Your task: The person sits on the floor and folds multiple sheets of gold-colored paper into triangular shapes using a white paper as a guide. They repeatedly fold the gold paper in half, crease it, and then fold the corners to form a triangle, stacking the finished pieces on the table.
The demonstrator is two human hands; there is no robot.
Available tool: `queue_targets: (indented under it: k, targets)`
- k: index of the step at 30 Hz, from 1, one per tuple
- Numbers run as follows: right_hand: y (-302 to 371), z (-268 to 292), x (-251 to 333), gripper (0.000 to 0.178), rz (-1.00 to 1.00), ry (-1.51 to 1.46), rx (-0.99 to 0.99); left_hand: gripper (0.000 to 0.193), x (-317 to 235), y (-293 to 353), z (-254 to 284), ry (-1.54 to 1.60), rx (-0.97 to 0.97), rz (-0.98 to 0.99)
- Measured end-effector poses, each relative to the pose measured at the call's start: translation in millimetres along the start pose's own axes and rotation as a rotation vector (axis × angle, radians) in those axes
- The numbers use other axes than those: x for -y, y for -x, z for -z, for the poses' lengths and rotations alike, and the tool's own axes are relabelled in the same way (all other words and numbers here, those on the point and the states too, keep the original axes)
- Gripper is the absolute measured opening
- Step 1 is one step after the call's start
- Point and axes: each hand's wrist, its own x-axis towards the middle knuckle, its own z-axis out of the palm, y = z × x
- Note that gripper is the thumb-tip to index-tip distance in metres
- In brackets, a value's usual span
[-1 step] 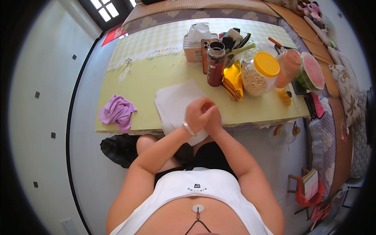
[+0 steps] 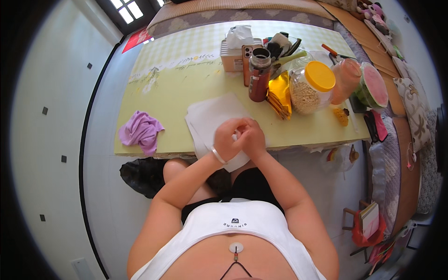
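My left hand (image 2: 227,141), with a white band at its wrist, and my right hand (image 2: 253,141) meet above the near edge of the table. The fingers of both are curled closed against each other. A small white bit (image 2: 236,135) shows in the gap between them; what it is I cannot make out. Beneath the hands lie several white paper sheets (image 2: 207,114), loosely stacked and partly over the table's edge. A crumpled purple cloth (image 2: 141,131) rests to their left.
On the table (image 2: 177,88), a dark red bottle (image 2: 259,81) without its lid, a gold pouch (image 2: 280,95), a yellow-lidded jar of oats (image 2: 308,93), a tissue box (image 2: 232,58), a phone (image 2: 247,60) and a cut watermelon (image 2: 374,91) stand at the right and back.
My left hand has turned and shifted slightly left and down against the right. A small white bit now shows between the hands.
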Motion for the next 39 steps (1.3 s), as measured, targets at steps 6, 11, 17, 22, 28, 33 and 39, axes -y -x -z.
queue_targets:
  k: [6,11,17,22,28,33,39]
  targets:
    - [-9.8,1.9,7.5,0.012,-0.063,-0.06,-0.074,0.1,34.1,69.5,61.0,-0.498,0.389,-0.141]
    - [-27.3,8.7,26.1,0.018,0.069,0.007,0.005,0.107,37.2,76.8,78.1,-0.647,0.566,-0.063]
    - [-52.9,48.2,-0.3,0.033,0.19,0.592,-0.292,0.097,47.8,79.1,83.6,-0.553,0.523,-0.065]
    - [-60.4,82.3,-65.9,0.037,0.026,0.956,-0.239,0.091,47.2,79.4,82.3,-0.506,0.488,-0.054]
    - [-55.7,85.7,-74.9,0.035,-0.04,0.897,-0.083,0.084,57.1,84.7,80.7,-0.441,0.413,-0.057]
    - [-54.3,82.5,-43.1,0.027,0.269,0.786,-0.268,0.068,61.1,84.4,82.5,-0.281,0.439,0.121]
    - [-11.7,63.8,-9.7,0.035,0.473,0.055,0.162,0.064,86.0,59.0,88.9,-0.321,0.294,0.082]
